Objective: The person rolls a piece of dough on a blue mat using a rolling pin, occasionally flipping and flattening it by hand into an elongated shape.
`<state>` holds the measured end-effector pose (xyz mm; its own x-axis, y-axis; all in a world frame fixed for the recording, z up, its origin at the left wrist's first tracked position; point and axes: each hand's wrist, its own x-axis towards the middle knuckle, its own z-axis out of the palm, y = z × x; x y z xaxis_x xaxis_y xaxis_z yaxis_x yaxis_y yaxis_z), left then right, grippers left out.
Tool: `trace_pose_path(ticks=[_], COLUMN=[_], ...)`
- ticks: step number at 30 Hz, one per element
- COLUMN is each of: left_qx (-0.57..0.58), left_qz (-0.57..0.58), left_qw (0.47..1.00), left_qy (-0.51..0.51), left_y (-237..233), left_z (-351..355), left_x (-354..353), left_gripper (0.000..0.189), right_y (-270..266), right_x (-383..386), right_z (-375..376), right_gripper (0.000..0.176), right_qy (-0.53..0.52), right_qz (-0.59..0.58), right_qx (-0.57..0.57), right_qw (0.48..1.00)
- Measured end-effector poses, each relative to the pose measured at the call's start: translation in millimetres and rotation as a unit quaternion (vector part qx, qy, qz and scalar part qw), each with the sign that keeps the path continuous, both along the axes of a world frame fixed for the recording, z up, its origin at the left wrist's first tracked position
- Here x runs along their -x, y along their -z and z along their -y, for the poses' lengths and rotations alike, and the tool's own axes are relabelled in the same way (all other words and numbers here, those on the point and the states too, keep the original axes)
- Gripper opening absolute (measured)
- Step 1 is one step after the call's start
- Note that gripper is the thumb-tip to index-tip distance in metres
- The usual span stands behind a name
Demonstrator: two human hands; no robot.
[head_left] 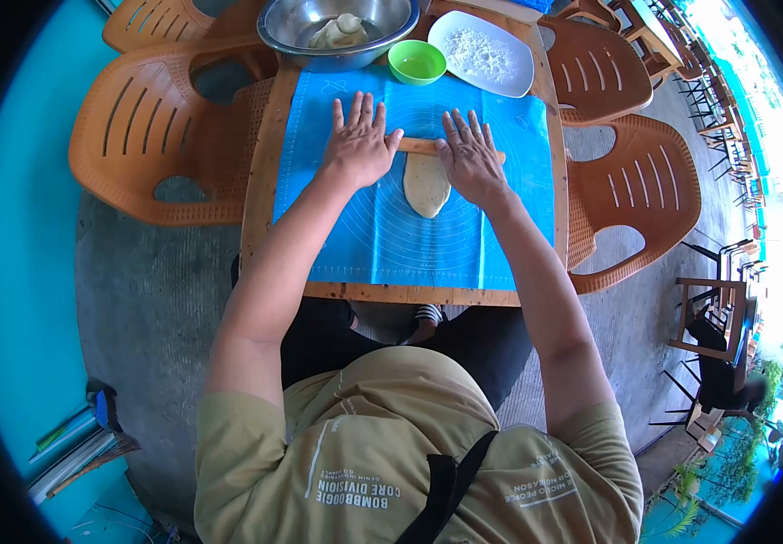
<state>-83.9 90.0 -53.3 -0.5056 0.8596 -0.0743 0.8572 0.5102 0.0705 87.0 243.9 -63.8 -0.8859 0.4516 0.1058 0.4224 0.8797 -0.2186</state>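
Observation:
A wooden rolling pin (420,145) lies crosswise over the far end of a flattened, oval piece of dough (427,188). Both of my hands rest palm down on the pin with fingers stretched forward: my left hand (360,145) on its left end, my right hand (471,159) on its right end. Neither hand wraps round it. Beneath the dough is a blue baking mat (364,245) printed with rings and a ruled border. The parts of the pin under my palms are hidden.
Past the mat stand a steel bowl (269,32) with dough in it, a small green bowl (418,63) and a white plate (523,77) of flour. Orange chairs (120,118) flank the wooden table (260,181) on the left, with more brown chairs (650,199) on the right.

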Motion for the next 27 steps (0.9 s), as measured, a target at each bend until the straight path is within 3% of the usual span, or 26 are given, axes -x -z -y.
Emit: trace_pose_path(ticks=[6, 12, 13, 15, 16, 18, 20, 22, 24, 27], left_qx=[-0.021, -0.087, -0.128, -0.168, -0.183, -0.198, -0.280, -0.286, -0.292, -0.308], left_qz=[-0.020, -0.015, -0.056, -0.097, -0.101, -0.106, -0.144, -0.142, -0.138, -0.153], left_qw=[0.999, 0.994, 0.987, 0.977, 0.974, 0.970, 0.947, 0.947, 0.946, 0.939], left_qy=[-0.019, -0.065, -0.076, -0.088, -0.089, -0.091, -0.070, -0.048, -0.027, -0.022], left_y=[9, 20, 24, 24, 19, 18, 26, 29, 32, 33], left_z=[-16, -32, -35, -39, -40, -40, -38, -33, -31, -37], left_x=[12, 19, 19, 17, 16, 17, 18, 21, 23, 27], left_gripper=[0.076, 0.078, 0.073, 0.068, 0.057, 0.048, 0.038, 0.039, 0.040, 0.046], right_y=[7, 12, 14, 19, 21, 16, 2, -13, -20, -12], right_x=[14, 27, 30, 35, 35, 38, 28, 12, -3, -10], right_z=[-14, -24, -26, -26, -27, -27, -24, -18, -16, -26], right_gripper=[0.066, 0.068, 0.068, 0.060, 0.060, 0.044, 0.038, 0.033, 0.031, 0.026], right_qy=[0.011, 0.031, 0.031, 0.044, 0.044, 0.063, 0.065, 0.067, -0.057, -0.073], right_qz=[-0.016, -0.033, -0.034, -0.113, -0.114, -0.178, -0.164, -0.147, -0.168, -0.138], right_qx=[-0.010, -0.016, -0.017, -0.053, -0.053, -0.078, -0.058, -0.037, -0.080, -0.078], right_qw=[1.000, 0.999, 0.999, 0.991, 0.991, 0.979, 0.983, 0.986, 0.981, 0.985])
